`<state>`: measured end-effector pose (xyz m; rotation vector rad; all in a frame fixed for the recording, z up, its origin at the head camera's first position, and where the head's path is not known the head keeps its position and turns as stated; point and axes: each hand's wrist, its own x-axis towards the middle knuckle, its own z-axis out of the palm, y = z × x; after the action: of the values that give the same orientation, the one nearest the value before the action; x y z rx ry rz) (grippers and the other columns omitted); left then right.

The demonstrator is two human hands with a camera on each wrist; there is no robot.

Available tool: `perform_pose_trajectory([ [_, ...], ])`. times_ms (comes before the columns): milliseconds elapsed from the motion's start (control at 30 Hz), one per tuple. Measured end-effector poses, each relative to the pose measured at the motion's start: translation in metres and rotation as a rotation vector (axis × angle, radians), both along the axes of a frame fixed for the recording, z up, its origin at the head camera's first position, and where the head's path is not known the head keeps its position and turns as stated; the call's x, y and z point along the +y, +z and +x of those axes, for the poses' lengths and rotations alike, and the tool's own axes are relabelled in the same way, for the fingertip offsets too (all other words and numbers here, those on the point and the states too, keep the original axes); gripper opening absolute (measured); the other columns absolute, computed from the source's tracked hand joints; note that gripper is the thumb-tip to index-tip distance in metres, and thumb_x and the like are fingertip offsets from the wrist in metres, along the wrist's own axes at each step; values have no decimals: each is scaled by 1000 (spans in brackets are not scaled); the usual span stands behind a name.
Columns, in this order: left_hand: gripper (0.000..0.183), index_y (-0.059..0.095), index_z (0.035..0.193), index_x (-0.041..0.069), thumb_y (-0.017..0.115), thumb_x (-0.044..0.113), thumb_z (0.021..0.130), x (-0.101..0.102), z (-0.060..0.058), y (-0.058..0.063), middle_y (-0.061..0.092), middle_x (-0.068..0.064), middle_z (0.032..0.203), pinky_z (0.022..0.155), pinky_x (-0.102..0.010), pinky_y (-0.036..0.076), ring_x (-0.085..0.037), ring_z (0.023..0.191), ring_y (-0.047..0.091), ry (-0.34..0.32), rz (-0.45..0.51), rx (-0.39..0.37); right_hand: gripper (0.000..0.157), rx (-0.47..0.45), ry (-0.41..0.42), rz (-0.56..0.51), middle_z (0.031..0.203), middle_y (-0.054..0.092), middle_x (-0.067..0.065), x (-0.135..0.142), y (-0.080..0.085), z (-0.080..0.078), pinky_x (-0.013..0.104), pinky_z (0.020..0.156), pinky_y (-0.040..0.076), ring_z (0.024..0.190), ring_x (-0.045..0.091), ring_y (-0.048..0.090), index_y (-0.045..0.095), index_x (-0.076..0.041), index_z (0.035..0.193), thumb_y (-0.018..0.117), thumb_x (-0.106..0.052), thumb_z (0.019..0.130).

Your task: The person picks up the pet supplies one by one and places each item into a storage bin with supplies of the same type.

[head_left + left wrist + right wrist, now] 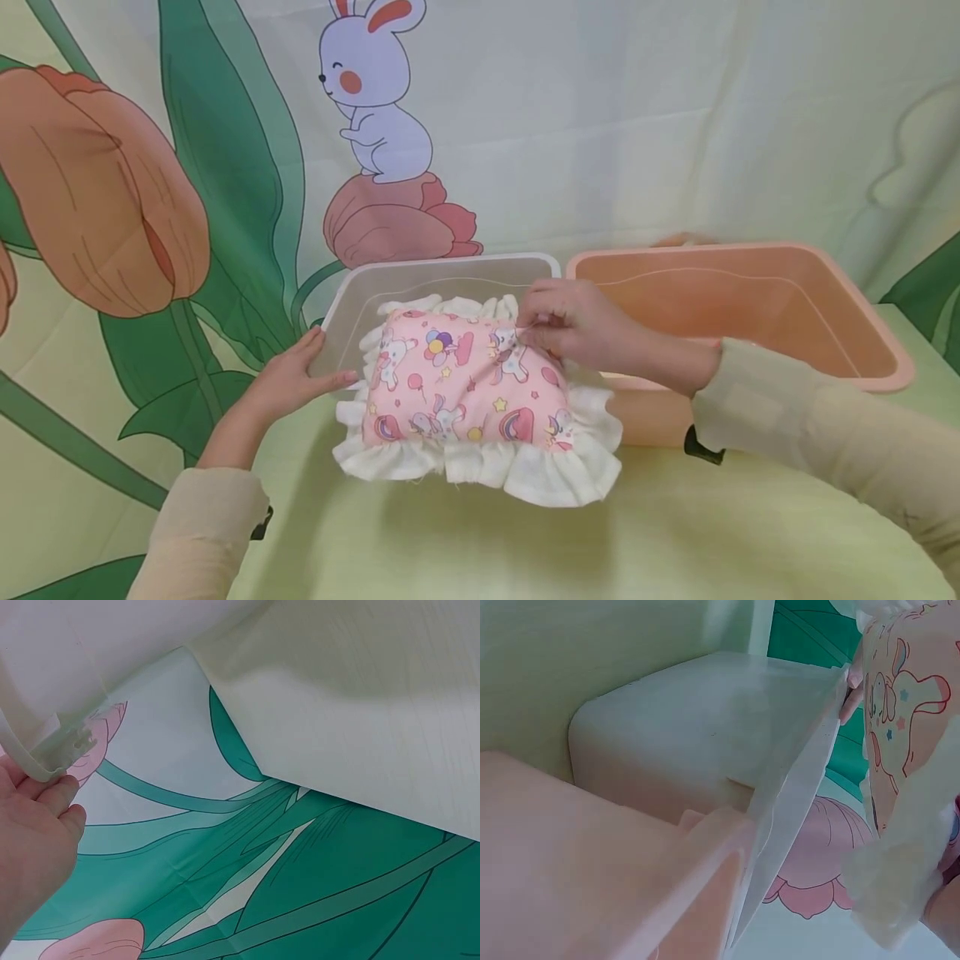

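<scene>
A small pink pillow (465,379) with unicorns, balloons and a white ruffled edge is held up over the pale grey bin (450,271). My right hand (585,329) pinches its upper right part between thumb and fingers, puckering the cloth. At the bin's left side my left hand (288,383) grips the rim, thumb inward. The left wrist view shows the left hand's fingers (56,796) curled under that rim. In the right wrist view the pillow (907,712) hangs apart from the grey bin (682,720). The pillow hides most of the bin's inside.
A peach-coloured bin (862,317) stands directly to the right of the grey one, its rim close alongside. Both are on a pale green tabletop (480,550). Behind them hangs a cloth backdrop (600,125) printed with a rabbit, tulips and leaves.
</scene>
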<state>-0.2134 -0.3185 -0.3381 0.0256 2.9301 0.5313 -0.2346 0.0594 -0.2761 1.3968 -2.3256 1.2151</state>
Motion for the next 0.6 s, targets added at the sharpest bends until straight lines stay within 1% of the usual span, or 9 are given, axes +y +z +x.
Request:
perform_pose_trajectory([
  [133, 99, 8, 141, 0, 51, 62, 76, 1, 0, 0, 4, -22, 147, 95, -64, 22, -49, 129, 14, 7, 3, -1, 10, 8, 0, 4, 74, 57, 2, -1, 1, -1, 20, 55, 41, 66, 10, 47, 64, -6, 72, 63, 4, 75],
  [333, 99, 9, 141, -1, 51, 61, 77, 1, 0, 1, 4, -21, 147, 97, -63, 22, -48, 129, 15, 1, -6, 7, 12, 0, -7, 2, 72, 56, 1, -2, 4, -5, 20, 55, 40, 65, 11, 47, 64, -6, 71, 63, 5, 74],
  [600, 95, 12, 140, -2, 50, 60, 78, 2, 1, 2, 6, -21, 147, 97, -62, 24, -48, 128, 17, -9, -31, 28, 13, -2, -13, -3, 73, 57, 2, -3, 8, -12, 20, 55, 41, 66, 11, 48, 64, -5, 70, 61, 7, 74],
])
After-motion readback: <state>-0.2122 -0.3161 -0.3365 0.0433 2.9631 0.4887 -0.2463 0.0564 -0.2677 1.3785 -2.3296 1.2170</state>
